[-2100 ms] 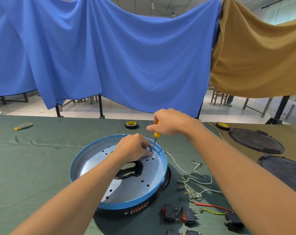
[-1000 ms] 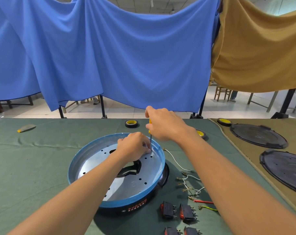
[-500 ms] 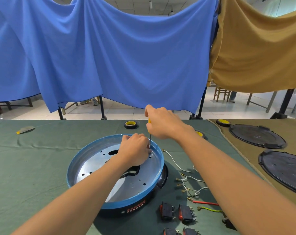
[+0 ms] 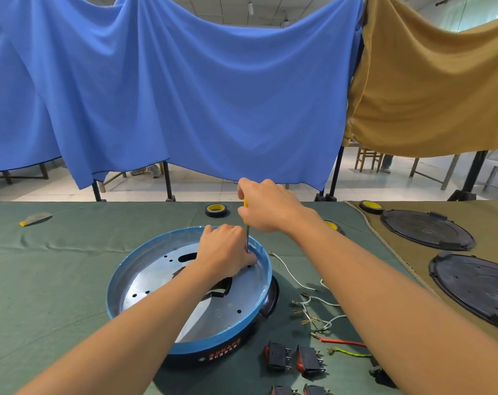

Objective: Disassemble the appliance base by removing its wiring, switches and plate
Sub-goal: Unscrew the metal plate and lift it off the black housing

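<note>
- Right hand [image 4: 266,206]: fingers wrapped round the upright screwdriver [image 4: 247,238].
- Left hand [image 4: 225,253]: fingers curled at its tip; holding what, I cannot tell.
- Plate [image 4: 156,282] looks thin, stiff metal; I'd lift it by a cutout.

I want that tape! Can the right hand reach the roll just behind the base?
Probably, but not yet: the right hand grips the screwdriver. The roll lies close beside it on bare cloth, nothing between.

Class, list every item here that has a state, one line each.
Plate: still in base.
Screwdriver: upright, tip at plate.
Right hand: grips screwdriver.
Left hand: curled beside its tip.
Switches: out, on table.
Wires: out, loose.
</note>
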Motion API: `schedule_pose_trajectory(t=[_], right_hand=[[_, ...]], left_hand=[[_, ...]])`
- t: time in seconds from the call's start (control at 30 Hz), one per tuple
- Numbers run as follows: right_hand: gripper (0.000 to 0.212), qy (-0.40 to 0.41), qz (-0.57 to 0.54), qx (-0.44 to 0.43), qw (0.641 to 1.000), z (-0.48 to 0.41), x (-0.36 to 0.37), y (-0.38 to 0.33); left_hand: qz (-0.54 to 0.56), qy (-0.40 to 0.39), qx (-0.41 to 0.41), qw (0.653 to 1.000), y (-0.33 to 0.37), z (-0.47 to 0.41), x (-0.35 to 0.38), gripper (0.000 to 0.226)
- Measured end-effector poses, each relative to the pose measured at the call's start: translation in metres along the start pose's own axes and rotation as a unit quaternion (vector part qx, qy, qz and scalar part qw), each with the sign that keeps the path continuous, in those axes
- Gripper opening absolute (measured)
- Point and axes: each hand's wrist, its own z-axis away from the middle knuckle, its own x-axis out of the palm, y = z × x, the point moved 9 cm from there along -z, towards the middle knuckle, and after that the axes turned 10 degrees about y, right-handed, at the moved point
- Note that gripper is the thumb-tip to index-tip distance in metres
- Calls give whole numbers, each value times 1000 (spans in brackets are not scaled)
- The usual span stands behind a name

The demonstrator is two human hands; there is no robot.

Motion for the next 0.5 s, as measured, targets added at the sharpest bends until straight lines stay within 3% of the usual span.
schedule_pose_trajectory(t=[0.23, 0.5], right_hand=[[19, 14, -8, 1, 1000, 1, -2, 0], [21, 88, -103, 89, 987, 10, -25, 38]], left_hand=[[113, -53, -49, 991, 0, 0, 9, 23], [91, -88, -2, 992, 10, 1, 10, 19]])
